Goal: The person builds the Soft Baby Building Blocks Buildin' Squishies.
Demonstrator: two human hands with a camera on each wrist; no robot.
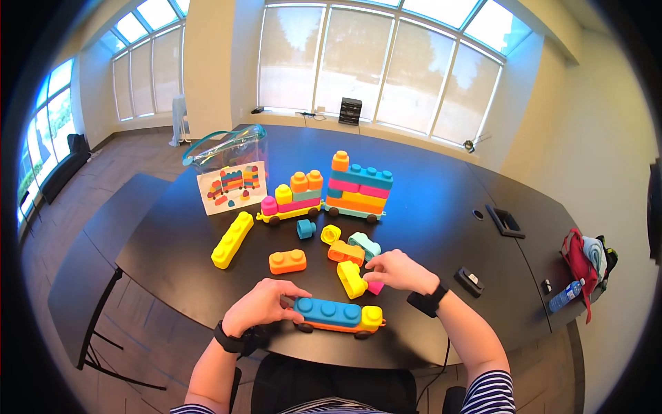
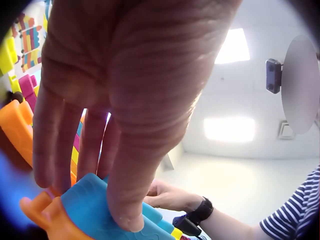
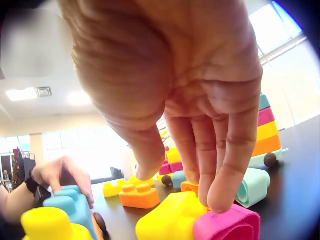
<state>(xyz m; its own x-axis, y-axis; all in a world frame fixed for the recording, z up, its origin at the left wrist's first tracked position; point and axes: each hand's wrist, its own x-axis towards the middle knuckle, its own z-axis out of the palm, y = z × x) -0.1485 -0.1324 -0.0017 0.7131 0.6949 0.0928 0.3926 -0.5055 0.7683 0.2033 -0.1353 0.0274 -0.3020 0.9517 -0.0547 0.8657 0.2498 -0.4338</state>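
My left hand (image 1: 258,307) grips the left end of a long blue block (image 1: 327,312), thumb on the near side and fingers on the far side. That block sits on an orange wheeled train car (image 1: 324,327) near the table's front edge, with a small yellow block (image 1: 372,315) at its right end. My right hand (image 1: 401,271) reaches down over the loose blocks, thumb apart from the fingers. In the right wrist view, its fingertips (image 3: 220,200) are right at a pink block (image 3: 230,224), which lies against a yellow block (image 3: 167,220).
Behind stand two built train cars, one low (image 1: 296,205) and one tall (image 1: 358,190). Loose blocks lie around, among them a long yellow one (image 1: 233,239) and an orange one (image 1: 287,261). A clear bag (image 1: 234,148) with a picture card (image 1: 233,188) stands back left; a bottle (image 1: 567,295) stands right.
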